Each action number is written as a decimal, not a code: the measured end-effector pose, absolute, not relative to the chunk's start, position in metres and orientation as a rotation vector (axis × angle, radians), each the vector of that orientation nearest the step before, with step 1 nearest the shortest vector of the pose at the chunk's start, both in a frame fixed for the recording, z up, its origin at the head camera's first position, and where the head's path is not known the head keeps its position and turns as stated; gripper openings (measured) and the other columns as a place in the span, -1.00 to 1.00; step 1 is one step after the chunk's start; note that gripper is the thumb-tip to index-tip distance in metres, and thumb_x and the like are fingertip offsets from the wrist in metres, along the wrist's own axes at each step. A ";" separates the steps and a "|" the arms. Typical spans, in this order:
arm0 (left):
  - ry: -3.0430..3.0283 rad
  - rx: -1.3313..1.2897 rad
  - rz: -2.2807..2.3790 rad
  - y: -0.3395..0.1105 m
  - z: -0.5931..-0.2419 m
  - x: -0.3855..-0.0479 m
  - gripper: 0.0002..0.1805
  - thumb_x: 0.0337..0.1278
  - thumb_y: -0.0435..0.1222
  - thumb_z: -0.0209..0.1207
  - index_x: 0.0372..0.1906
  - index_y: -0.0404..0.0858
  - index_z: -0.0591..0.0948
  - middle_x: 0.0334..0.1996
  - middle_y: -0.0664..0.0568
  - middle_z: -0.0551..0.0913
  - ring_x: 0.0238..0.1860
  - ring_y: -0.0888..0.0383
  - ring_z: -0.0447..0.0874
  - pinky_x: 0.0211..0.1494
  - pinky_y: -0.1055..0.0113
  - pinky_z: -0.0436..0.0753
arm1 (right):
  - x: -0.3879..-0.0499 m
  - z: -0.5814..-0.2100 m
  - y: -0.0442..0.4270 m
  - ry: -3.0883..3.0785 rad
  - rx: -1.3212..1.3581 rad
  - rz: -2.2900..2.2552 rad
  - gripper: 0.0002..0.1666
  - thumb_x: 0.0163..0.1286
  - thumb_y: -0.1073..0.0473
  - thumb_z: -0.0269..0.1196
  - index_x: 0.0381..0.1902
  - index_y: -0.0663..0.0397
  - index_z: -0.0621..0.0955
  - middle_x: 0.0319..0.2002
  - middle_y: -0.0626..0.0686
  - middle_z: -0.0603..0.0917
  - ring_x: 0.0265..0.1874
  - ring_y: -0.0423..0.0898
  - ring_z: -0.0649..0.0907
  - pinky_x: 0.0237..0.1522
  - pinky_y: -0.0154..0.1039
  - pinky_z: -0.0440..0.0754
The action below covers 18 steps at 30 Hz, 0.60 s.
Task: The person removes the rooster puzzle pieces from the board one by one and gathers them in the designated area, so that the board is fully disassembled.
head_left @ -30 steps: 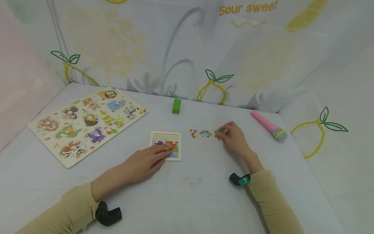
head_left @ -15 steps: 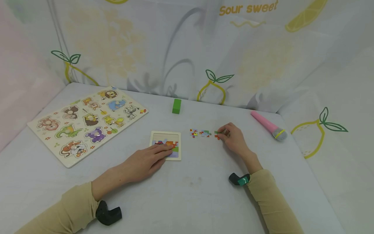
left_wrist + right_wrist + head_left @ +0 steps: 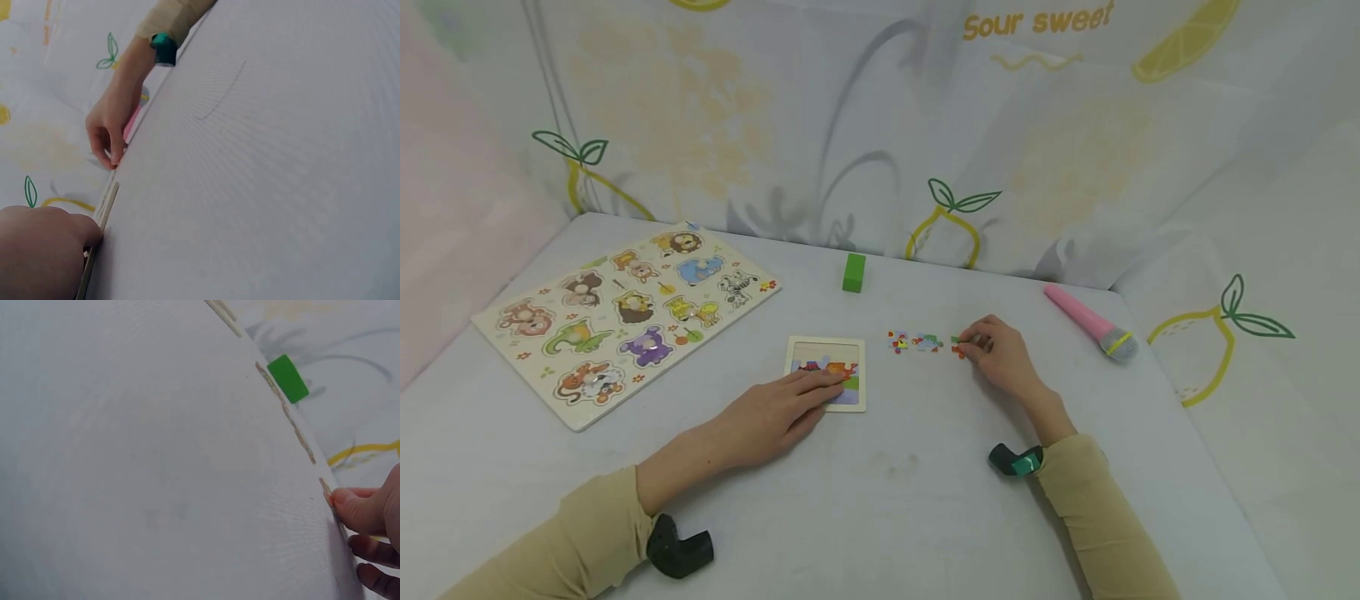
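Note:
A small square puzzle tray (image 3: 861,375) with a light wooden frame lies mid-table, several picture pieces inside its lower part. My left hand (image 3: 767,419) rests across its lower left with extended fingers, covering some of the picture. To the right, two loose jigsaw pieces lie in a row, one red and yellow (image 3: 898,341) and one bluish (image 3: 926,342). At the row's right end, my right hand (image 3: 1002,357) pinches a third, green and red piece (image 3: 956,345) between thumb and fingers at table level. In the right wrist view the fingertips touch that piece's edge (image 3: 326,491).
A large animal puzzle board (image 3: 625,321) lies at the left. A green block (image 3: 853,272) stands behind the small tray. At the right is a pink toy microphone (image 3: 1086,321). A printed cloth (image 3: 820,100) hangs behind the table.
The right hand's fingers have shifted slightly on the green and red piece since the earliest frame. The left hand and the tray have stayed in place.

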<state>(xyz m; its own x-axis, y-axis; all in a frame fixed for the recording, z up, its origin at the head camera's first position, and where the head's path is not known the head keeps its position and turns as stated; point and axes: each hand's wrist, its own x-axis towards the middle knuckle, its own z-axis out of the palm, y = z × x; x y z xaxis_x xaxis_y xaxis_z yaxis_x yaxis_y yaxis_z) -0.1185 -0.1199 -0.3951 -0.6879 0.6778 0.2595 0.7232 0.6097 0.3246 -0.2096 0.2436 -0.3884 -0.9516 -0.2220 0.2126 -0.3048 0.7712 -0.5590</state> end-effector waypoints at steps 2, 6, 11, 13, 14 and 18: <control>-2.721 -1.190 -0.629 -0.120 -0.395 -0.119 -0.53 0.39 -0.23 0.18 0.35 -0.18 0.53 0.36 0.06 0.50 0.40 0.01 0.43 0.30 0.03 0.55 | -0.209 -0.388 0.243 -2.831 0.418 0.933 -0.92 0.27 0.33 0.39 -0.26 0.21 0.73 -0.19 0.13 0.65 -0.29 0.01 0.60 -0.28 -0.28 0.48; -2.722 -1.187 -0.645 -0.119 -0.396 -0.119 -0.54 0.40 -0.24 0.17 0.35 -0.18 0.53 0.36 0.07 0.49 0.40 0.02 0.42 0.31 0.04 0.55 | -0.208 -0.387 0.243 -2.828 0.417 0.947 -0.91 0.28 0.33 0.39 -0.26 0.23 0.73 -0.18 0.15 0.65 -0.28 0.03 0.61 -0.26 -0.24 0.49; -2.720 -1.186 -0.666 -0.118 -0.397 -0.120 -0.54 0.39 -0.26 0.18 0.34 -0.19 0.54 0.36 0.05 0.50 0.39 0.01 0.43 0.34 0.03 0.51 | -0.208 -0.388 0.243 -2.832 0.416 0.954 -0.91 0.28 0.33 0.38 -0.24 0.24 0.73 -0.17 0.15 0.66 -0.27 0.03 0.62 -0.26 -0.26 0.49; -2.710 -1.189 -0.675 -0.118 -0.397 -0.120 -0.55 0.38 -0.28 0.19 0.33 -0.21 0.54 0.36 0.03 0.50 0.39 -0.01 0.43 0.35 0.02 0.50 | -0.208 -0.388 0.243 -2.831 0.416 0.958 -0.91 0.29 0.33 0.38 -0.24 0.24 0.73 -0.17 0.15 0.65 -0.27 0.03 0.61 -0.26 -0.26 0.49; -2.703 -1.191 -0.681 -0.118 -0.397 -0.120 -0.55 0.37 -0.29 0.20 0.32 -0.21 0.55 0.36 0.02 0.50 0.39 -0.01 0.44 0.35 0.02 0.50 | -0.208 -0.388 0.243 -2.830 0.419 0.958 -0.91 0.28 0.33 0.38 -0.24 0.24 0.73 -0.17 0.15 0.65 -0.27 0.03 0.61 -0.26 -0.26 0.49; -2.686 -1.193 -0.689 -0.117 -0.397 -0.121 -0.56 0.36 -0.30 0.20 0.31 -0.23 0.56 0.36 0.01 0.50 0.39 -0.01 0.43 0.35 0.02 0.51 | -0.208 -0.386 0.242 -2.822 0.421 0.951 -0.91 0.28 0.34 0.38 -0.25 0.25 0.73 -0.19 0.16 0.65 -0.29 0.03 0.60 -0.29 -0.27 0.48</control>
